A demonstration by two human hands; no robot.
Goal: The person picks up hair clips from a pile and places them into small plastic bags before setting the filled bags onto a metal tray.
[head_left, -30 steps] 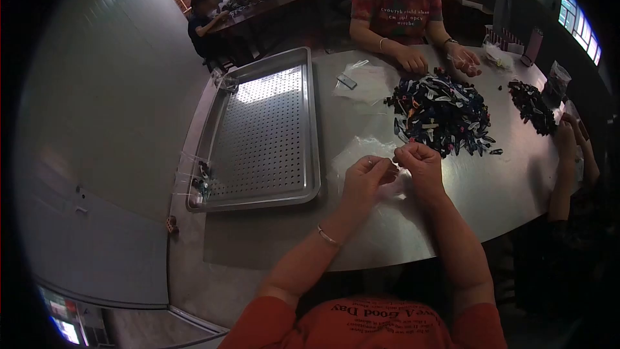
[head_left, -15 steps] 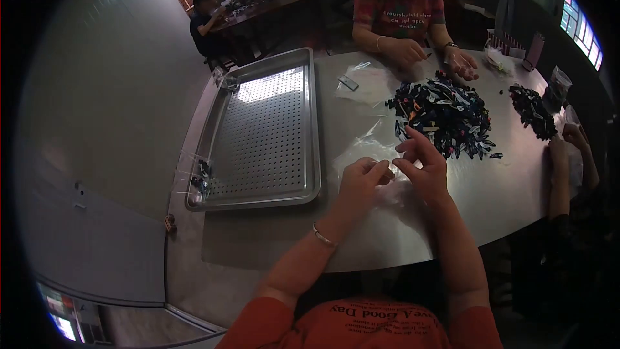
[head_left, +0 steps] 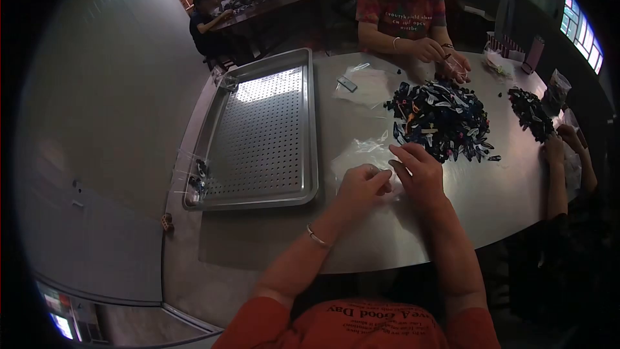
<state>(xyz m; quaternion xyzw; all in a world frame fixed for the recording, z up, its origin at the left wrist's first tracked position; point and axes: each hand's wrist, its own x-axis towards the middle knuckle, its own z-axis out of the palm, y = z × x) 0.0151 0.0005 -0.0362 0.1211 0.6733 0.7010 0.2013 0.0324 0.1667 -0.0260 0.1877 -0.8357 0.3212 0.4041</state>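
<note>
My left hand [head_left: 365, 186] is closed near the table's front, thumb pressed to the curled fingers; what it holds is too small to make out. Close on its right, my right hand [head_left: 416, 171] has thumb and fingers bent toward each other, perhaps around something hidden. Beneath and beyond both hands lie clear plastic bags [head_left: 361, 155]. A large pile of dark hair clips [head_left: 445, 116], mixed with a few orange and pale pieces, sits just past my right hand.
A perforated metal tray [head_left: 311, 123] with small bagged items at its left corners fills the table's left side. A person [head_left: 403, 13] works opposite. Another person's hands [head_left: 555, 145] are beside a smaller dark pile [head_left: 531, 113] at right. More people sit at a far table.
My right hand has shifted slightly, its fingers coming down and closer together. My left hand has moved slightly down. The person opposite has brought both hands closer together.
</note>
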